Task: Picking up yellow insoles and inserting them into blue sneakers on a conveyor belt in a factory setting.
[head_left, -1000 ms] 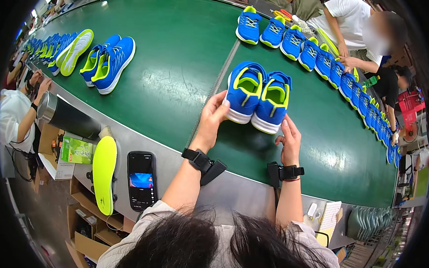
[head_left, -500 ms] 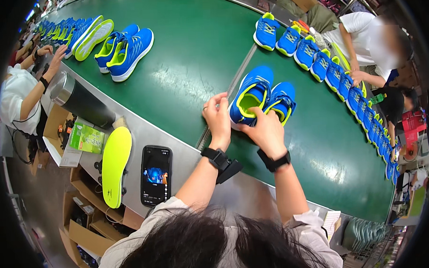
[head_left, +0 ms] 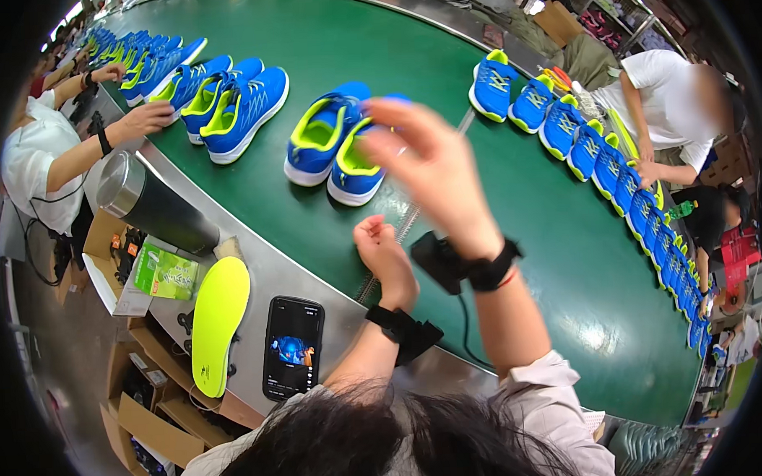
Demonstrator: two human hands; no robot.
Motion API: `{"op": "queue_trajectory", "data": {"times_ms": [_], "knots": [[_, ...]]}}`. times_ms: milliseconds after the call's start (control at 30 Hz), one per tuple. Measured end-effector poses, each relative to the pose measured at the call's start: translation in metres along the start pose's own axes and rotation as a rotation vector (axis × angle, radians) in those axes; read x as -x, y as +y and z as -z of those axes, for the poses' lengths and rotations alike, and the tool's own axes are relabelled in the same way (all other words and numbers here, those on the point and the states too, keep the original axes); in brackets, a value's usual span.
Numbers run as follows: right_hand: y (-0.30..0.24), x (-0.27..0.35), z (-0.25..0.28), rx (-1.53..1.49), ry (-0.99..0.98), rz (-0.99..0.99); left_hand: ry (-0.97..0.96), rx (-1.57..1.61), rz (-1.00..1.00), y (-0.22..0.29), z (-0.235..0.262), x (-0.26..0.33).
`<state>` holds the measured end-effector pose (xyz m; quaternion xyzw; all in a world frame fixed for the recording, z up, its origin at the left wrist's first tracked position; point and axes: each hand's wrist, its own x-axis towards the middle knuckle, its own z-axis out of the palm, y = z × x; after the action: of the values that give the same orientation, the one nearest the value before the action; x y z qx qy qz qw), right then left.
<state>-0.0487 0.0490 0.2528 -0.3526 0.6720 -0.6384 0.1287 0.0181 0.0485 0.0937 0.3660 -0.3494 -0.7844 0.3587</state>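
Observation:
A pair of blue sneakers with lime linings stands on the green worktop in front of me, a left shoe (head_left: 315,140) and a right shoe (head_left: 355,177). My right hand (head_left: 435,165) hovers over the toe of the right shoe, partly hiding it. Its fingers are apart and slightly blurred, with nothing seen in them; whether they touch the shoe I cannot tell. Nearer to me, below that pair, my left hand (head_left: 388,259) is held with fingers curled in, and no object shows in it. Both wrists wear black straps.
Left of my arms lie a phone (head_left: 292,348), a lime insole (head_left: 220,326), a green box (head_left: 166,271) and a dark tumbler (head_left: 166,208). Blue sneakers line the worktop's right edge (head_left: 566,131) and far left. A co-worker's hand (head_left: 148,118) touches shoes there; another person sits at right.
The sneaker pair has shifted left across the worktop, and my right hand has come off the shoe openings toward the toe. My left hand is lower. The co-worker's hand has reached the shoes.

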Motion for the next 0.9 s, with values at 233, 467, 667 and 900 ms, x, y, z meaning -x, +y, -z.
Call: {"op": "queue_trajectory", "data": {"times_ms": [233,467,667,900], "knots": [[0.218,-0.084,0.236,-0.198,0.828,-0.338,-0.067,-0.167,-0.043,0.008,-0.014,0.012],[0.358,-0.166,0.363,-0.418,1.033,-0.358,-0.15,-0.294,-0.122,0.008,-0.017,0.007],[0.313,-0.127,0.428,-0.448,0.513,-0.742,-0.213,-0.229,-0.044,0.012,-0.029,0.013],[0.152,0.102,0.335,-0.008,-0.298,-0.617,-0.016,-0.4,-0.352,0.012,-0.03,-0.003]]}}
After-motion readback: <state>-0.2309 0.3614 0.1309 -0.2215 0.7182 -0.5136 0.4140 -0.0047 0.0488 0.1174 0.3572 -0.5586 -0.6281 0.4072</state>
